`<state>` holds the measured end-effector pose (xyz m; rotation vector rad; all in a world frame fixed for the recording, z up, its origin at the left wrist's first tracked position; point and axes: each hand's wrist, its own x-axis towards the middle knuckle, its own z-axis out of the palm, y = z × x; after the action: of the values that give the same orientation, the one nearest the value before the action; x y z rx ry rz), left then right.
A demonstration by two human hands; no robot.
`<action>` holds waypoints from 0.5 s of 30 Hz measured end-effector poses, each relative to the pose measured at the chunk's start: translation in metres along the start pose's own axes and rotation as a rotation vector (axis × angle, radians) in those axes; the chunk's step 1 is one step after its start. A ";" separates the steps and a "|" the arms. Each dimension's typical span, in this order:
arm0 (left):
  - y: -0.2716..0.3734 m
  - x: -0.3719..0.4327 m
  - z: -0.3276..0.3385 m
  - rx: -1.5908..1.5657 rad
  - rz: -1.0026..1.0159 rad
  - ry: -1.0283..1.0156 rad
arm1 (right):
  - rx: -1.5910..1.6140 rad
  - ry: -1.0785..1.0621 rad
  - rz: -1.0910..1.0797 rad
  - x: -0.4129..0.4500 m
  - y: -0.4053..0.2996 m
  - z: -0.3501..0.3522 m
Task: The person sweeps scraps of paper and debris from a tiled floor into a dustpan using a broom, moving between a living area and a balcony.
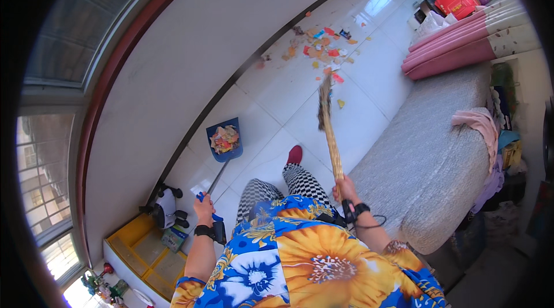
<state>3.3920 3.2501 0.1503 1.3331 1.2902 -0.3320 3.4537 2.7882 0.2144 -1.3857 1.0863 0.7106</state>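
Note:
My left hand point(204, 209) grips the handle of a blue dustpan point(233, 153), whose pan rests on the tiled floor near the wall. In the pan lies a heap of orange, red and yellowish scraps point(223, 139). My right hand point(345, 189) is closed round the straw handle of a broom point(332, 143). The broom's dark bristles are at the near edge of scattered scraps and wrappers point(318, 50) on the floor. A yellow scrap point(341, 104) lies just right of the bristles.
A couch with a grey cover point(424, 148) stands at the right, a pink curtain point(454, 48) beyond it. The white wall point(173, 48) with dark skirting runs along the left. A white and black object point(166, 208) and a yellow shelf unit point(143, 251) stand at the lower left.

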 end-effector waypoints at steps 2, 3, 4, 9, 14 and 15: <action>0.057 0.013 0.000 0.062 -0.041 -0.015 | 0.219 0.079 0.127 -0.025 -0.013 0.020; 0.063 0.016 0.006 0.047 -0.050 -0.016 | 0.331 0.073 0.188 -0.023 -0.015 0.020; 0.069 0.019 0.018 0.076 -0.034 -0.034 | 0.506 0.042 0.276 -0.016 -0.012 0.009; 0.125 0.031 0.040 0.162 -0.087 -0.082 | 0.990 0.123 0.510 0.025 -0.067 0.025; 0.151 0.028 0.065 0.164 -0.128 -0.101 | 1.030 -0.022 0.403 0.077 -0.184 0.058; 0.157 0.028 0.069 0.172 -0.140 -0.107 | 1.048 -0.071 0.386 0.085 -0.209 0.059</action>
<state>3.5610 3.2534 0.1900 1.3517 1.2901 -0.6161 3.6867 2.8059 0.2145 -0.2587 1.3879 0.3351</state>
